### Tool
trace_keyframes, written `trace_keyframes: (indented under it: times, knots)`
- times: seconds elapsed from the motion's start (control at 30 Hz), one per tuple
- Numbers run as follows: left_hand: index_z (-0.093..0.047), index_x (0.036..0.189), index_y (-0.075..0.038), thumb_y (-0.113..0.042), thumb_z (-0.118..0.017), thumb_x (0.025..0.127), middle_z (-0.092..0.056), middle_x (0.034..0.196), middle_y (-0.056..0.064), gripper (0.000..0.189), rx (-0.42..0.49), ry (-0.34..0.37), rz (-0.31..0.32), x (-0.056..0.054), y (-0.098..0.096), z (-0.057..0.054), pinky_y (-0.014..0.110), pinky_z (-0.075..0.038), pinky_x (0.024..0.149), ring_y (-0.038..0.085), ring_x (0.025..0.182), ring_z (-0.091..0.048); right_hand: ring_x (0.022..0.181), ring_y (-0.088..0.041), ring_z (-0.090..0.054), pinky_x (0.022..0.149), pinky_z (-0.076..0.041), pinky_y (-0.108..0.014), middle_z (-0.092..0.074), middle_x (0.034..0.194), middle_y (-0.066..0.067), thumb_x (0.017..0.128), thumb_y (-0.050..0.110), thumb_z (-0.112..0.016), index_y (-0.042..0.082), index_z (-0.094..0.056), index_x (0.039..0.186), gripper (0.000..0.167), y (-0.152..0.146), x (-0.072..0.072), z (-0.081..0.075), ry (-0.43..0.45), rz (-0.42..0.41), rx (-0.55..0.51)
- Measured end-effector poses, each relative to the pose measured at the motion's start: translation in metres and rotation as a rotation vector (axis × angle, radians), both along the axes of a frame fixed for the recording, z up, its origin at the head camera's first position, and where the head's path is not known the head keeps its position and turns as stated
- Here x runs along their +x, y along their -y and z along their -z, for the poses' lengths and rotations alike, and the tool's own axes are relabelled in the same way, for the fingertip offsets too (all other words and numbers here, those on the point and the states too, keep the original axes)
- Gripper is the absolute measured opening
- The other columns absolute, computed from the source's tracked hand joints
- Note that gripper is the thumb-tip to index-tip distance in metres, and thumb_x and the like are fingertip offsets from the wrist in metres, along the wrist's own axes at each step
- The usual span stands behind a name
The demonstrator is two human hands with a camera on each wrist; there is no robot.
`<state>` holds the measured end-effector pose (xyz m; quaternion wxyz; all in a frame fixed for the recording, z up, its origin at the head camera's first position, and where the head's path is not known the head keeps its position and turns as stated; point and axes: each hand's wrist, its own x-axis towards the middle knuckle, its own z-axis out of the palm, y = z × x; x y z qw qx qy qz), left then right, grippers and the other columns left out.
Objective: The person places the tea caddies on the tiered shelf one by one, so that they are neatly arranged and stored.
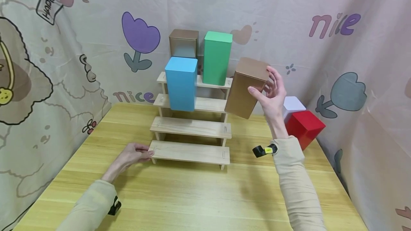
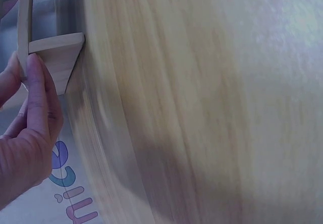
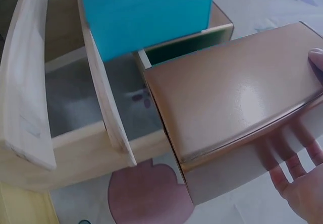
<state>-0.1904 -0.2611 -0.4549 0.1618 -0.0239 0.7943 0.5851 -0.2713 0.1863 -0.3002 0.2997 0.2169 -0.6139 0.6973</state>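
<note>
My right hand (image 1: 273,90) grips a brown box (image 1: 245,88) near its top, thumb on the front and fingers round the far side. The box hangs tilted in the air at the right side of a wooden stepped rack (image 1: 191,127). At the rack's lowest step, my left hand (image 1: 133,154) pinches the left end of the board, as the left wrist view shows too. A blue box (image 1: 181,85) stands upright on the second step from the top, at its left. On the top step are a green box (image 1: 217,58) at right and another brown box (image 1: 184,42), partly hidden behind the blue one.
Beyond my right forearm, a red box (image 1: 305,127) and a white box (image 1: 293,107) rest at the table's right edge, partly hidden by the arm. The wooden table (image 1: 199,202) meets a printed curtain (image 1: 273,17) at the back and sides.
</note>
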Motion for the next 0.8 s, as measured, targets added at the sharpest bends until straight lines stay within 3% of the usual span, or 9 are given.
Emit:
trace_keyframes:
  times: [0.37,0.63,0.8]
  knots:
    - [-0.044,0.131,0.026,-0.004,-0.066,0.095,-0.071,0.094,0.007,0.051,0.028,0.006,0.0,0.0,-0.001,0.0,0.025,-0.065,0.082,0.009,0.083,-0.071,0.107,-0.017,-0.06,0.088,-0.055,-0.02,-0.057,0.133,0.002,0.077,-0.015,-0.076,0.013,-0.052,0.144,0.076,0.022,-0.007,0.0,0.017,-0.089,0.047]
    - [-0.045,0.13,0.026,-0.003,-0.066,0.095,-0.071,0.093,0.006,0.05,0.031,0.0,0.001,-0.001,0.0,0.001,0.025,-0.065,0.082,0.009,0.083,-0.071,0.085,-0.01,-0.049,0.067,-0.042,-0.016,-0.052,0.138,0.004,0.078,-0.012,-0.078,0.016,-0.051,0.144,0.077,0.035,-0.011,0.001,0.069,-0.127,0.091]
    - [-0.046,0.129,0.026,-0.004,-0.066,0.095,-0.071,0.093,0.006,0.049,0.023,-0.002,0.004,0.0,-0.001,0.0,0.028,-0.066,0.084,0.01,0.083,-0.071,0.097,-0.01,-0.058,0.081,-0.053,-0.015,-0.055,0.139,0.002,0.078,-0.01,-0.079,0.016,-0.049,0.146,0.078,0.041,-0.013,0.002,0.087,-0.155,0.123]
